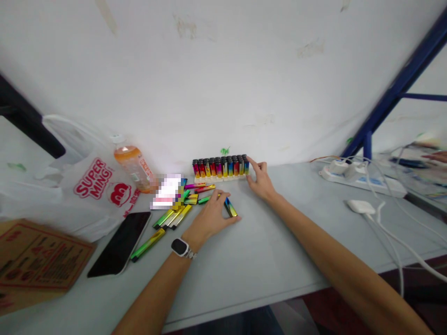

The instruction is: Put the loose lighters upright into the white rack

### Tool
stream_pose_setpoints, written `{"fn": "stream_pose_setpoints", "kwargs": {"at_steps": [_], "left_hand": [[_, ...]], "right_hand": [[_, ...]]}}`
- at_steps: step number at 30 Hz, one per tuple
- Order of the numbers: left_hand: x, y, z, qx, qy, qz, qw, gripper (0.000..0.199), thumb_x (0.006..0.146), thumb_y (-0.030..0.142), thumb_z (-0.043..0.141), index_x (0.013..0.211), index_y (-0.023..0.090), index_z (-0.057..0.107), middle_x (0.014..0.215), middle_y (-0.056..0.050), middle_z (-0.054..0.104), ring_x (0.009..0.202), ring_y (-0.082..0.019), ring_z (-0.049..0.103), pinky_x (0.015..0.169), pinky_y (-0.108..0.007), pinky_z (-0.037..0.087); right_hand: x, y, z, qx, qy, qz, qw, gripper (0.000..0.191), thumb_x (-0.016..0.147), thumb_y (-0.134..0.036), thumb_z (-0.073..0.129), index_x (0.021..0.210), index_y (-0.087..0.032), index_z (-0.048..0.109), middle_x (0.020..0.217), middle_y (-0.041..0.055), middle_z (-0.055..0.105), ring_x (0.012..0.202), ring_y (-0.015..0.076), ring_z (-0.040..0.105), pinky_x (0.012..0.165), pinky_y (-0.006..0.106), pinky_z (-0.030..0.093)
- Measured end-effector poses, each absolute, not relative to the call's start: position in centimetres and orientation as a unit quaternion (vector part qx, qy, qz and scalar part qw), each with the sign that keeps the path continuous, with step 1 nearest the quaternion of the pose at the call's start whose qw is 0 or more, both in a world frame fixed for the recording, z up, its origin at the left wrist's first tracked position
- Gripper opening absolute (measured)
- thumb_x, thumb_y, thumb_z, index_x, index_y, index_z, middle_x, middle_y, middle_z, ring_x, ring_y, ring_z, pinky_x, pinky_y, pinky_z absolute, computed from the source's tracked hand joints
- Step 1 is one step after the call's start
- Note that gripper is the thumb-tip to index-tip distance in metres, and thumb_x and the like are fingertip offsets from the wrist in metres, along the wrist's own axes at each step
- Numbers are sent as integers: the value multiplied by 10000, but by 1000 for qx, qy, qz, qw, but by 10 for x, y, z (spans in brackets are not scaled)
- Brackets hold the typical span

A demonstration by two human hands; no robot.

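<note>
See white rack [223,178] on grey bench [279,242], close to wall [223,93], with lighters [223,167] in it, standing upright in tight rows, black caps on top, bodies in many colours. Hold one more lighter [230,208], blue to yellow, just in front of rack, between thumb and fingers of left hand [208,218], with watch [179,247] on wrist. Touch right end of rack's row with thumb and index finger of right hand [262,185]; cannot tell if gripping end lighter or only resting there. Find loose lighters [181,216] to front left of rack, lying flat, some crossing others.

Farther left of rack, see bottle [131,165] with orange drink, white cap, label too blurred for reading. Beyond, to far left of rack, notice white bag [70,200], printed in red with "SUPER MING" and large "m"; cannot tell contents. Nearer than rack, on left side, find dark-screened phone [120,244] and brown box [45,265] with red print, too small to read. Well to right of rack, see power strip [377,184] with white plugs, then blue frame [394,93].
</note>
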State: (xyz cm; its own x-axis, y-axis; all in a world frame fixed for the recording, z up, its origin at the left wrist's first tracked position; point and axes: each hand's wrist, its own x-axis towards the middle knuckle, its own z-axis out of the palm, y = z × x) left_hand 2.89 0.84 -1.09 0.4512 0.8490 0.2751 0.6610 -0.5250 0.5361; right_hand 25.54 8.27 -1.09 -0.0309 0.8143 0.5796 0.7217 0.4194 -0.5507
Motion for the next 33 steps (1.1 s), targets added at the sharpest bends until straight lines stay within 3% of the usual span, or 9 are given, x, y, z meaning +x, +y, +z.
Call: {"fn": "stream_pose_setpoints", "kwargs": {"at_steps": [2,4,8,11,15,18,21,25,33], "left_hand": [[29,8,-9,828,473,247,175,736,743,554,750,1335,197,499,1278,-120,526,1168,-315,586,1019,-496,499],[30,8,-5,824,485,234,177,751,738,512,766,1348,184,477,1277,-131,538,1187,-331,579,1020,-504,497],[35,11,9,842,456,252,142,833,703,390,815,1400,177,413,1322,-146,535,1257,-340,537,1069,-506,456],[38,14,18,860,412,289,90,824,721,332,806,1420,202,389,1355,-132,535,1298,-326,499,1107,-508,419],[33,12,18,833,396,381,67,795,743,303,793,1418,220,380,1405,-128,504,1312,-306,476,1126,-498,395],[24,7,11,789,409,448,100,746,778,317,765,1408,222,377,1406,-136,484,1192,-259,543,1040,-453,462],[15,5,7,761,414,477,146,646,835,311,704,1388,223,383,1338,-126,533,1033,-202,586,906,-389,507],[12,5,6,751,407,481,195,551,856,282,666,1344,212,421,1256,-113,589,934,-170,594,759,-314,496],[21,0,6,749,395,479,231,496,839,221,643,1299,195,461,1197,-104,617,876,-152,593,707,-289,478]], "right_hand": [[244,63,-11,-549,-703,72,447,484,853,-253,558,1329,-169,557,1092,99,487,946,218,569,911,351,488],[232,45,-9,-549,-726,122,395,230,849,-317,593,1006,-167,668,940,66,545,831,194,573,817,323,475],[213,30,-3,-534,-757,216,309,228,814,-380,640,705,-182,615,760,21,560,676,148,516,688,293,405],[201,34,2,-507,-726,307,350,255,829,-386,593,674,-195,528,656,-9,532,627,139,490,635,284,384],[184,38,8,-412,-611,499,455,211,819,-410,577,879,-220,509,667,-34,582,606,143,539,599,275,425],[171,35,7,-403,-523,568,491,235,769,-393,623,897,-241,498,577,-87,480,480,109,424,477,238,334],[163,29,1,-420,-517,556,497,264,797,-468,614,777,-227,510,525,-90,380,441,91,298,439,246,228],[162,24,-7,-434,-573,464,518,458,846,-585,562,606,-211,454,513,-64,351,497,97,295,492,268,235],[163,16,-11,-476,-580,397,528,295,807,-385,479,572,-209,450,546,-50,385,554,112,352,538,269,274]]}}
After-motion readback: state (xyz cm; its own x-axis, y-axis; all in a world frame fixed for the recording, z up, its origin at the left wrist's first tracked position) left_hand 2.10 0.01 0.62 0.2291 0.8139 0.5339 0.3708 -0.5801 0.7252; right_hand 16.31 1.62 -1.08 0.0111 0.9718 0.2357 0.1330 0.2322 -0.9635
